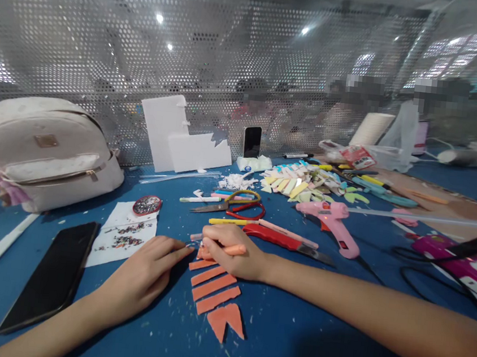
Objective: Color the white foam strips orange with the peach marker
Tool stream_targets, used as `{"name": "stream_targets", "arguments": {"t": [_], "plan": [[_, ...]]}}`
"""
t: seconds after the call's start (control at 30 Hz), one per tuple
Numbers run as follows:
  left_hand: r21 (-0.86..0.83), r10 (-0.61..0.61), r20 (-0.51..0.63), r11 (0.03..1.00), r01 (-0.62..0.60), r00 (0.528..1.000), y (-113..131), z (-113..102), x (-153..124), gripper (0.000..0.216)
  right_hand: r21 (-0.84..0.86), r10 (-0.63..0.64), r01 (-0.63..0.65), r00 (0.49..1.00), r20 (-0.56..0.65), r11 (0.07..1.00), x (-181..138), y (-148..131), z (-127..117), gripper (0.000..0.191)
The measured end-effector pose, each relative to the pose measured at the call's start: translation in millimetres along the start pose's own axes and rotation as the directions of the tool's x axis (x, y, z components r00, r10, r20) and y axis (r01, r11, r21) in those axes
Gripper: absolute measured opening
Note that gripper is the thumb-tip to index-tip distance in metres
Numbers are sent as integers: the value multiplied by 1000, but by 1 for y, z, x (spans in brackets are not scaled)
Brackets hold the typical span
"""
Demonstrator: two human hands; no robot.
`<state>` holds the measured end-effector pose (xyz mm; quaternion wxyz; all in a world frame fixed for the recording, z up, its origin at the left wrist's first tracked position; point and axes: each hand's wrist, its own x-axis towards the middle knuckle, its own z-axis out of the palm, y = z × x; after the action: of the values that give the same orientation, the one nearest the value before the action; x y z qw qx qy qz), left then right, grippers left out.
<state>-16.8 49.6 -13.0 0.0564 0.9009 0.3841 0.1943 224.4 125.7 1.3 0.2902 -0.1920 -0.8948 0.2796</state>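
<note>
My right hand (233, 249) is closed around an orange marker pen (236, 250), low over the top of a row of orange pieces. Several orange strips (215, 287) lie side by side below it, with a notched, tail-shaped orange piece (227, 320) at the bottom. My left hand (147, 271) rests on the blue table, its index finger stretched out to the edge of the uppermost piece beside the right fingers. The pen's tip and most of that piece are hidden by my right hand.
Scissors (236, 204), a red utility knife (275, 236) and a pink glue gun (332, 219) lie beyond my hands. Paper with dark bits (128, 235), a black phone (51, 275) and a backpack (49, 150) are left. Cut scraps (301, 182) and a purple power strip (460, 261) lie right.
</note>
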Motion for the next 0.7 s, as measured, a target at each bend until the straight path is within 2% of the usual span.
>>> {"name": "stream_targets", "arguments": {"t": [0.23, 0.53, 0.7], "plan": [[-9, -3, 12, 1000, 4, 1000, 1, -1, 1, 52, 36, -12, 12, 1000, 16, 999, -1, -1, 0, 34], [-1, -12, 1, 1000, 12, 1000, 1, -1, 0, 54, -4, 59, -60, 988, -146, 998, -2, 4, 1, 33], [-3, -4, -5, 1000, 4, 1000, 0, -1, 0, 55, -8, 42, -44, 992, -118, 999, -1, 3, 1, 35]]}}
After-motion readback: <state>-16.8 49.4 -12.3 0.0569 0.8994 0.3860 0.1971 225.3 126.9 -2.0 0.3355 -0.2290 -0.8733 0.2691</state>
